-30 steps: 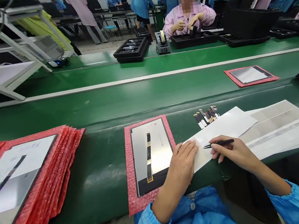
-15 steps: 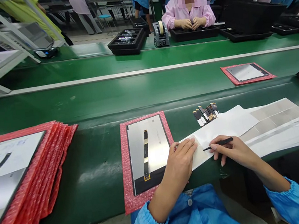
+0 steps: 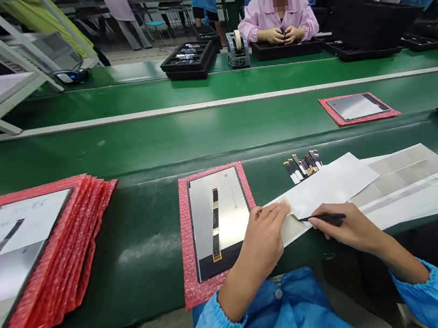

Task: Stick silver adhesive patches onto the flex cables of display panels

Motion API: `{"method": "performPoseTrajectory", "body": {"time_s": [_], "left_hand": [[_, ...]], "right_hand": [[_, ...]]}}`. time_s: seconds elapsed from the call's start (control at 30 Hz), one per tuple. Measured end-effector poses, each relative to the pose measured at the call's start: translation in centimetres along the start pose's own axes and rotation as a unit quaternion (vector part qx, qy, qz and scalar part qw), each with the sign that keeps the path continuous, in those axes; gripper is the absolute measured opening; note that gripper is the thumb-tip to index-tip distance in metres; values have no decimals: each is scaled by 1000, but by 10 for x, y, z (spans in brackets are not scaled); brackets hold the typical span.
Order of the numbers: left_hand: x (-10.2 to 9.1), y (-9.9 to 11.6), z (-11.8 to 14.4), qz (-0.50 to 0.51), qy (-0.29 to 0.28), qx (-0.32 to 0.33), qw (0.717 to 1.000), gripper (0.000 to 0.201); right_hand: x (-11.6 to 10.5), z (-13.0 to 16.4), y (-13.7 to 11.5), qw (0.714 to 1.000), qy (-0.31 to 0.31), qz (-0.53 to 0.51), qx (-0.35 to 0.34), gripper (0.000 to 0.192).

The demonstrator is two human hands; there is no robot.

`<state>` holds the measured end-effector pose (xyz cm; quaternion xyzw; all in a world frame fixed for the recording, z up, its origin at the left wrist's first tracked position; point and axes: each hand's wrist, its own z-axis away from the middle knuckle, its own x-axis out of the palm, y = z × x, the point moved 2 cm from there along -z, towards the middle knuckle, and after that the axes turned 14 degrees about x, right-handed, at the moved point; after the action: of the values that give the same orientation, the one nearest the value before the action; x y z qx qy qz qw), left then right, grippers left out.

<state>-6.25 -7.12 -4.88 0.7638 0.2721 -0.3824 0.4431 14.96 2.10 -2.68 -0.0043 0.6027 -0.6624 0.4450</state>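
Observation:
Black tweezers (image 3: 326, 218) are held in my right hand (image 3: 347, 224), fingers closed round them, with the thin tip pointing left at the sticker sheet (image 3: 291, 232). My left hand (image 3: 263, 233) lies over the left end of this sheet, fingers close together, holding it. A small translucent piece (image 3: 284, 205) shows by my left fingertips; whether it is lifted off the sheet I cannot tell. To the left, a display panel (image 3: 226, 212) with a dark flex cable (image 3: 215, 224) along it lies on a pink bubble-wrap bag (image 3: 187, 244), partly behind my left hand.
White sheets (image 3: 331, 183) and grey sticker sheets (image 3: 410, 167) spread rightward. Several flex cables (image 3: 304, 165) lie behind them. A stack of red bubble bags (image 3: 85, 231) with panels stands left. Another panel (image 3: 357, 106) lies farther back. Across the bench, a person (image 3: 277, 14) sits behind a tape dispenser (image 3: 238, 50).
The tweezers have tipped flatter, and my right hand has shifted slightly. The translucent piece now shows at my left fingertips. The camera view has moved a little.

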Motion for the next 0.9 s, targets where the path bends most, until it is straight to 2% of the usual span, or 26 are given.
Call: {"method": "performPoseTrajectory", "body": {"time_s": [0.1, 0.2, 0.3, 0.4, 0.5, 0.57, 0.63, 0.7, 0.83, 0.9], "left_hand": [[-9, 2, -3, 32, 18, -29, 999, 58], [-18, 1, -6, 82, 42, -66, 994, 42], [-23, -3, -7, 132, 64, -84, 986, 36], [-24, -6, -7, 175, 86, -92, 977, 35], [-26, -2, -8, 200, 114, -100, 968, 32], [-29, 4, -4, 209, 157, -120, 958, 32], [-33, 10, 7, 233, 200, -162, 938, 36], [-35, 16, 23, 289, 217, -211, 908, 44], [-34, 19, 60, 444, 179, -285, 831, 64], [-34, 18, 76, 474, 173, -308, 806, 70]], "right_hand": [[-3, 17, -6, 979, 70, 118, -151, 7], [-11, 41, -11, 956, 133, 155, -209, 12], [-24, 68, -23, 951, 192, 128, -207, 18], [-35, 88, -38, 951, 242, 55, -185, 20], [-35, 93, -48, 953, 254, 14, -166, 22], [-29, 89, -50, 953, 254, 19, -162, 22], [-21, 82, -48, 954, 250, 28, -164, 22], [-12, 75, -47, 955, 238, 33, -173, 22], [5, 63, -49, 957, 202, 50, -200, 23], [13, 58, -53, 959, 186, 53, -209, 23]]}}
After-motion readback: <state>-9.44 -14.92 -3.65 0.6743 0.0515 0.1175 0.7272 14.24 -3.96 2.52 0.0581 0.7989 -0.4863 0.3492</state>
